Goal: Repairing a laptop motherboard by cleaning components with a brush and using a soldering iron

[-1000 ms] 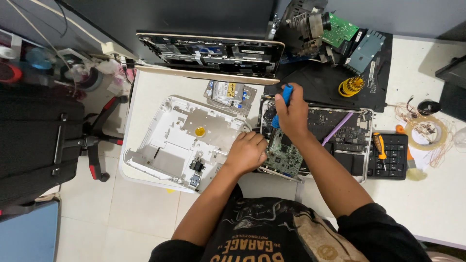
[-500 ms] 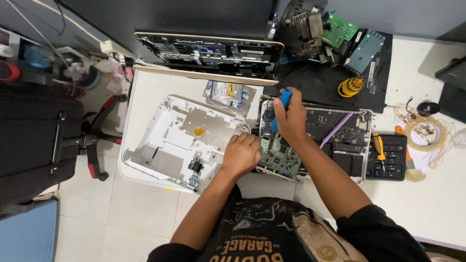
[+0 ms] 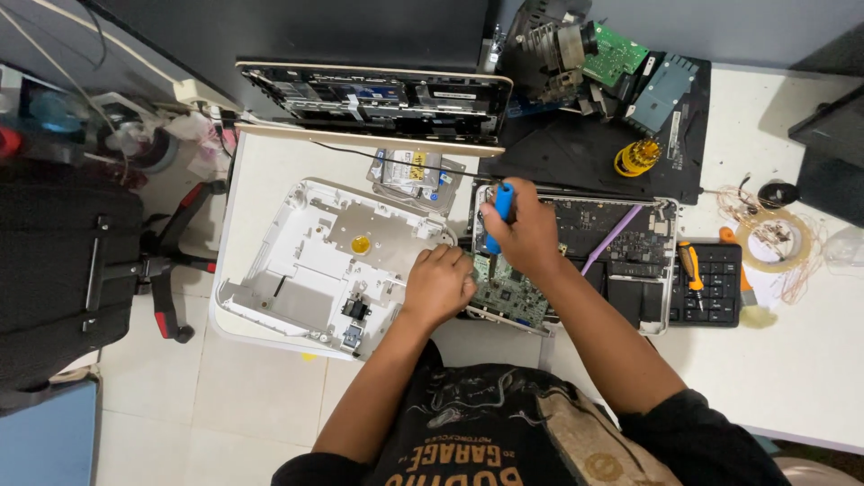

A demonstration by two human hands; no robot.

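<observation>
Right hand (image 3: 529, 236): closed around a blue-handled screwdriver (image 3: 500, 211), held upright over the opened laptop base (image 3: 621, 247); left hand (image 3: 439, 284): fingers curled, holding nothing visible, resting at the green circuit board (image 3: 508, 292); white case shell (image 3: 315, 261): just left, on the table (image 3: 810, 360); black keypad (image 3: 711, 283): at right.

right hand (image 3: 526, 236): grips blue-handled screwdriver (image 3: 499, 211) over green circuit board (image 3: 508, 290) | left hand (image 3: 438, 285): rests at board's left edge, beside white plastic laptop shell (image 3: 315, 261)

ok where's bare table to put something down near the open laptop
Free: white table below the black keypad, and the strip above the white laptop cover. Crowded: around the right hand with its blue screwdriver, and the left hand.
</observation>
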